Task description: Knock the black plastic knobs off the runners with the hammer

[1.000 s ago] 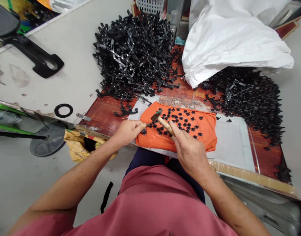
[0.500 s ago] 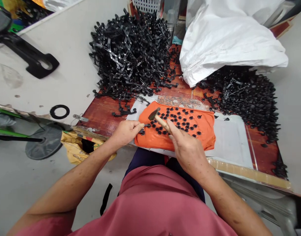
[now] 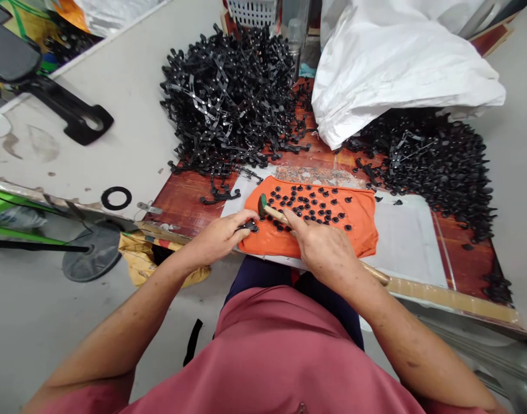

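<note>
My right hand is closed round the wooden handle of a hammer, its dark green head over the left part of an orange cloth. Between the thumb and fingers of my left hand is a small black jointed plastic part, at the cloth's left edge. The hammer head is close by that part; whether they touch I cannot tell. Many small round black pegs stand spread over the cloth.
A tall heap of black jointed parts lies at the back left. More black pieces are piled at the right, partly under a white sack. A black ring and a black fan-like device are at the left.
The hammer head has shifted slightly left and turned, and its handle end now shows past my right forearm. My left hand has turned the black part a little.
</note>
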`<state>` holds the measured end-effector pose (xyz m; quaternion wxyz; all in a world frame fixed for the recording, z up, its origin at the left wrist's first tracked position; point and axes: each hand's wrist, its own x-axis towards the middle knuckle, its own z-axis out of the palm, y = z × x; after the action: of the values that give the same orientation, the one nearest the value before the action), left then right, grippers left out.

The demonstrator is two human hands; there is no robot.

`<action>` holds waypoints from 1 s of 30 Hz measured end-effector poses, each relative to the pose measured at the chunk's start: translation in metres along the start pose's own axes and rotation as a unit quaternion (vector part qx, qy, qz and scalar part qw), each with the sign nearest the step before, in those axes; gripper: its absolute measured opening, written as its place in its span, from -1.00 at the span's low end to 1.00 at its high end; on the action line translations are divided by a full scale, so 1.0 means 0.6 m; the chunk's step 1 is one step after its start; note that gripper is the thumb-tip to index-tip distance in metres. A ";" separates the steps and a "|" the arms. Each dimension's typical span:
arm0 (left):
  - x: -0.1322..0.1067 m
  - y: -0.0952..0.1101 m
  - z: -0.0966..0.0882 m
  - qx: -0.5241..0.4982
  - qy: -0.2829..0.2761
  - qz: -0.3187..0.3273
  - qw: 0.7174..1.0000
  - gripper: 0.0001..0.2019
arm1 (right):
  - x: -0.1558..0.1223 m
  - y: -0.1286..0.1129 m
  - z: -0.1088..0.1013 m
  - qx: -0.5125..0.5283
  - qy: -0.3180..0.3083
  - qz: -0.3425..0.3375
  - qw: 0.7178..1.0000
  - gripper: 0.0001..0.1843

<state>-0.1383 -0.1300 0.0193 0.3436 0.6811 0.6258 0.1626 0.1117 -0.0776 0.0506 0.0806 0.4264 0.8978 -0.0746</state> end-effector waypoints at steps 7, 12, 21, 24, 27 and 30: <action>0.008 -0.024 -0.004 -0.154 0.019 -0.012 0.988 -0.54 | 0.003 0.000 -0.009 0.001 0.006 -0.003 1.000 -0.37; 0.007 -0.048 -0.043 0.084 0.057 0.139 0.985 -0.63 | 0.008 0.008 -0.005 -0.012 0.014 -0.015 1.000 -0.38; 0.044 -0.010 -0.096 0.412 -0.009 0.356 0.839 -0.50 | 0.022 0.012 -0.006 -0.008 0.025 -0.018 0.999 -0.41; 0.031 -0.018 -0.093 0.397 0.061 0.286 0.870 -0.62 | 0.022 0.010 -0.005 -0.004 0.020 -0.011 1.000 -0.41; 0.006 -0.019 -0.082 0.357 0.040 0.269 0.894 -0.65 | 0.022 0.011 -0.009 0.006 0.018 -0.018 1.000 -0.40; -0.004 -0.014 -0.063 0.324 -0.044 0.258 0.909 -0.51 | 0.023 0.013 -0.015 0.016 0.020 -0.032 0.999 -0.39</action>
<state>-0.1693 -0.1222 0.0408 0.0772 0.8991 0.4310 0.0031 0.1084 -0.0605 0.0559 0.0533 0.4000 0.9112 -0.0829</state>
